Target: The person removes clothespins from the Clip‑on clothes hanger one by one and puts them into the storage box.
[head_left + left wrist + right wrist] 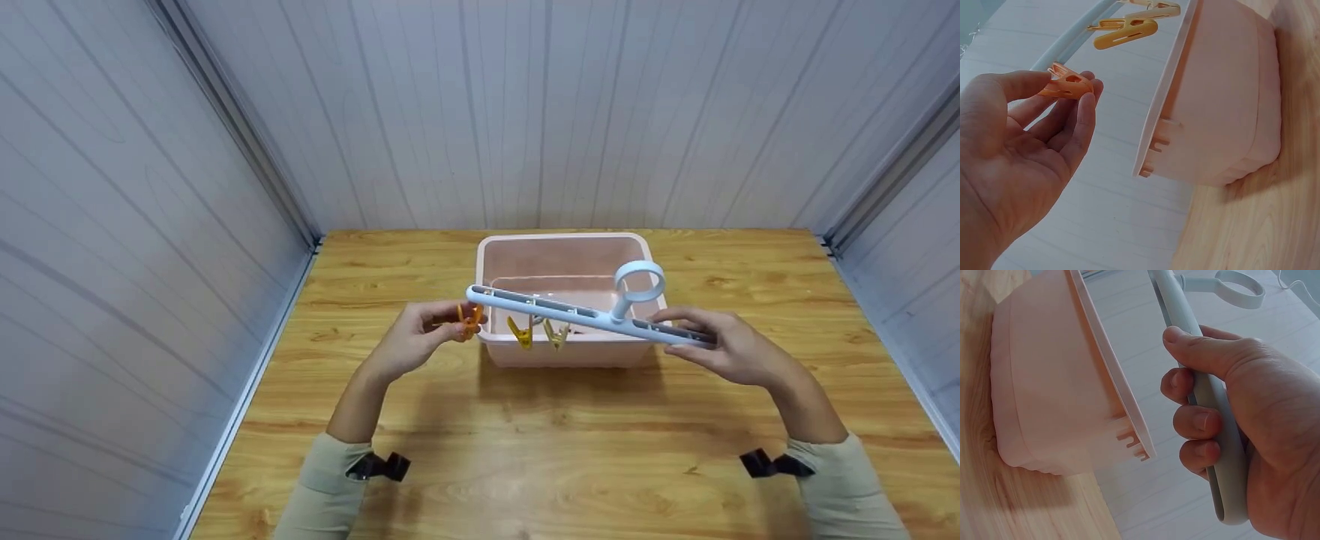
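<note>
Clothespin hanger point(577, 315), a pale blue plastic bar with a ring handle, is held above a pink plastic tub point(562, 259). Right hand point(731, 346) grips one end; left hand point(420, 337) pinches an orange peg point(470, 319). Glossy wooden table point(525, 450), white panelled walls point(525, 112).

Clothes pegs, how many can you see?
3. One orange peg is pinched in the left hand; two yellow pegs hang under the blue hanger bar. Others may be hidden.
</note>
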